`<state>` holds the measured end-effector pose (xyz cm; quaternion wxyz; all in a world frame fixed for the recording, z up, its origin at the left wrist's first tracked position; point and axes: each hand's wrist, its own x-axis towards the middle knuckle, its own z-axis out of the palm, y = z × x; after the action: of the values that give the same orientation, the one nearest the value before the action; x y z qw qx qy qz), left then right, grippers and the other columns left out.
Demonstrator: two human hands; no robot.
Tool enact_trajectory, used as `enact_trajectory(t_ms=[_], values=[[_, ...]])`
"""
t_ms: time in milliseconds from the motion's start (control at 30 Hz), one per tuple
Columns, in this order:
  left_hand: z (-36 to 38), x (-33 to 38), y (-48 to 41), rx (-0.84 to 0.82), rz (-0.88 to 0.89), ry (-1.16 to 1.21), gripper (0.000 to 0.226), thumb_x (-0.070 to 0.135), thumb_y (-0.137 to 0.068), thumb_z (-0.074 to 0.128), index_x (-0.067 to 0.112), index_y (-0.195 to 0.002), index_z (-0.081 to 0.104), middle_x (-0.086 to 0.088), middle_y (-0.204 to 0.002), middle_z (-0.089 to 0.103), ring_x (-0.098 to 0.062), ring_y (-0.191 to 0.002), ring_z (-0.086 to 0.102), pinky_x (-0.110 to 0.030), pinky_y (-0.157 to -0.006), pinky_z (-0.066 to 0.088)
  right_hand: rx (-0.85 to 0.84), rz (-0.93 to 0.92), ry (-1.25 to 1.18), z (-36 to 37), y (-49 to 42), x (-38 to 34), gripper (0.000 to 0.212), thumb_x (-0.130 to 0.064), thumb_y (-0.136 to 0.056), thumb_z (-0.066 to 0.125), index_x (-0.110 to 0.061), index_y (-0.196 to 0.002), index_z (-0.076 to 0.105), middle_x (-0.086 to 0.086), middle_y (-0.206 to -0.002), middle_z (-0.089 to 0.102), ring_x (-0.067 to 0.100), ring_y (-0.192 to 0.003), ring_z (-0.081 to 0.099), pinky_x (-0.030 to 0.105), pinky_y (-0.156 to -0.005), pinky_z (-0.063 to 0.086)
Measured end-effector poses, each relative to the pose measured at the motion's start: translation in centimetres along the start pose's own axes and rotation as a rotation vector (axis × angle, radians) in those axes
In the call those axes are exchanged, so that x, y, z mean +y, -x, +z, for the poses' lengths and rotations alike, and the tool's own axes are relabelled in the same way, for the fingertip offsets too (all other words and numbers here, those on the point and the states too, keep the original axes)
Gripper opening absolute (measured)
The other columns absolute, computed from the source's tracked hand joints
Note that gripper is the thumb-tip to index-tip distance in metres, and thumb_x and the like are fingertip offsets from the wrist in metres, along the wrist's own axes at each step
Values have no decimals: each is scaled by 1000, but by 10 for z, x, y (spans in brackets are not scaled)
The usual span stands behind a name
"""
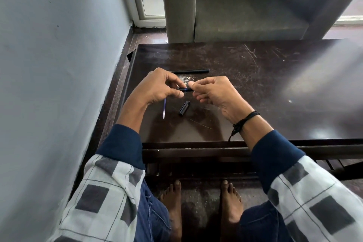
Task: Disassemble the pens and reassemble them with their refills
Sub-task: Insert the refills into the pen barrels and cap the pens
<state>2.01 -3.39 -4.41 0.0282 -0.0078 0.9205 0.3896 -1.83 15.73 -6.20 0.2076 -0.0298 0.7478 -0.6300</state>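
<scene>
Both hands hold one dark pen barrel [185, 89] a little above the dark wooden table [245, 76]. My left hand [159, 86] grips its left part, and my right hand [214, 91] pinches its right end between thumb and fingers. A thin blue refill [164, 108] lies on the table just below my left hand. A black pen cap [184, 107] lies to the right of the refill. Another black pen [193, 71] lies flat behind the hands, its left end hidden by my left hand.
A grey wall [59, 65] runs close along the table's left side. A grey armchair [245, 6] stands right behind the table's far edge. My knees and bare feet [200, 202] are under the near edge. A black cord bracelet [243, 122] is on my right wrist.
</scene>
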Motion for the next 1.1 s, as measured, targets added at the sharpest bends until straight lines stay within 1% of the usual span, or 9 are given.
enact_trajectory(t_ms=[100, 200, 333, 467, 533, 633, 767, 933, 1100], values=[[0, 1, 0, -1, -1, -2, 27, 18, -72, 87, 24, -98, 80, 4, -81, 71, 3, -63, 56, -20, -69, 43, 2, -11, 1, -2, 0, 0, 15, -18, -83, 83, -5, -83, 75, 5, -71, 72, 8, -60, 63, 18, -58, 53], [1, 2, 0, 2, 8, -7, 27, 19, -73, 87, 25, -98, 80, 5, -80, 71, 7, -60, 55, -19, -68, 42, 33, 2, 66, 0, -1, 0, 28, -31, -89, 78, -4, -81, 75, 3, -65, 70, 7, -54, 59, 17, -53, 50], [0, 1, 0, 10, 2, 1, 27, 18, -72, 87, 26, -97, 81, 1, -83, 74, -2, -67, 58, -25, -74, 48, 50, 11, 85, 1, 0, -3, 39, -43, -89, 75, -5, -85, 75, 5, -68, 72, 5, -54, 60, 17, -53, 51], [-2, -2, 0, 33, -12, 37, 27, 17, -69, 88, 26, -94, 81, -1, -82, 75, -14, -76, 65, -36, -82, 53, -1, 1, -23, -5, 0, -5, 22, -21, -84, 82, -2, -93, 76, 8, -77, 74, 8, -61, 64, 18, -62, 56], [-1, -2, -1, 34, -7, 39, 27, 16, -70, 88, 24, -94, 81, -1, -81, 75, -6, -70, 61, -31, -77, 51, 3, -5, -27, -6, 0, -5, 15, -11, -84, 81, 1, -89, 75, 8, -74, 72, 9, -61, 63, 17, -60, 54], [0, -1, -1, 31, 3, 21, 27, 16, -71, 88, 22, -96, 81, 3, -81, 73, 2, -65, 57, -21, -71, 46, 32, -6, 7, -5, 0, -4, 19, -17, -87, 79, 2, -86, 74, 7, -70, 69, 7, -55, 60, 17, -54, 52], [-1, -3, -1, 32, -2, 33, 28, 17, -70, 88, 23, -96, 81, 1, -82, 75, -4, -70, 61, -26, -76, 51, 37, -24, 39, -4, 1, -4, 23, -26, -87, 80, -5, -81, 74, 8, -72, 72, 6, -55, 61, 17, -56, 53], [-1, 0, 0, 34, -4, 33, 27, 15, -71, 88, 21, -96, 81, 0, -84, 76, -6, -74, 63, -26, -78, 51, 24, -51, 21, -5, 0, -5, 19, -13, -85, 81, 4, -88, 74, 8, -72, 71, 7, -58, 62, 17, -58, 53], [-1, 1, 0, 33, -2, 20, 27, 16, -72, 87, 21, -97, 81, 2, -84, 76, -5, -73, 63, -26, -79, 51, 45, -37, 98, -4, 0, -3, 28, -25, -90, 77, 1, -84, 74, 4, -66, 69, 6, -53, 58, 17, -54, 50]])
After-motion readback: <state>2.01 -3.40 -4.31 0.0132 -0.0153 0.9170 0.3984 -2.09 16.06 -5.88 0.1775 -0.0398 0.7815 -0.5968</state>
